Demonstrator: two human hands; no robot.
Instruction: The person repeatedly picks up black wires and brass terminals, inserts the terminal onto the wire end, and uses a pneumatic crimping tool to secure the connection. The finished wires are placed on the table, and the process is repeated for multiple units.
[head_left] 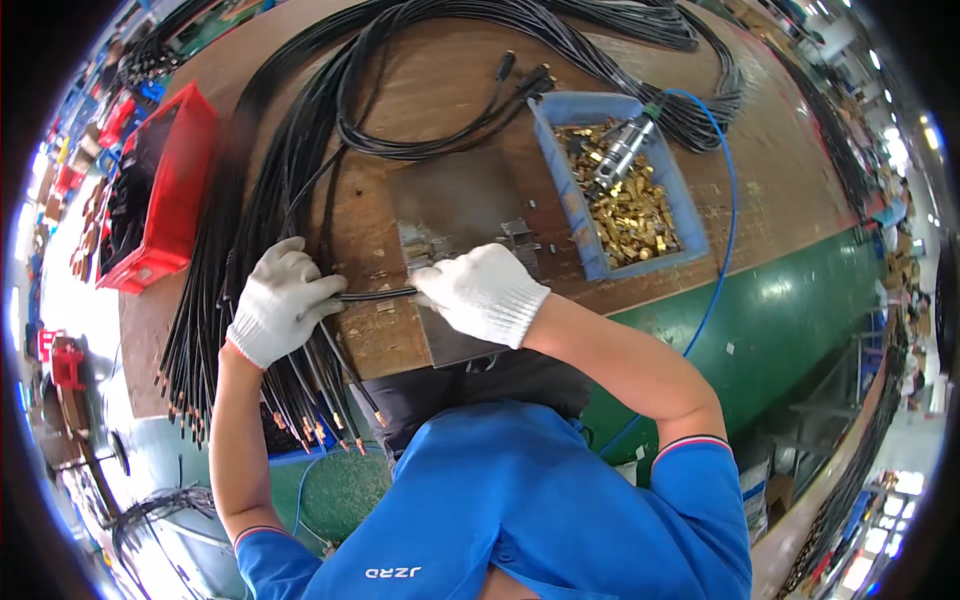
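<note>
Between my two white-gloved hands a short stretch of black cable (378,294) runs nearly level above the wooden table. My left hand (284,304) pinches it at the left, over the edge of a thick bundle of black cables (265,190) whose copper-coloured ends hang past the table's near edge. At the other end my right hand (478,292) closes around the cable, its fingertips partly hidden by the glove. Beneath the right hand lies a dark metal plate (455,190) with small bits scattered on it.
A blue bin (600,262) of brass connectors (640,215) stands to the right, a pneumatic screwdriver (625,150) lying across it. Its blue air hose (733,210) trails down the right side. On the left sits a red crate (180,190) with black parts. Coiled cables (560,30) cover the far side.
</note>
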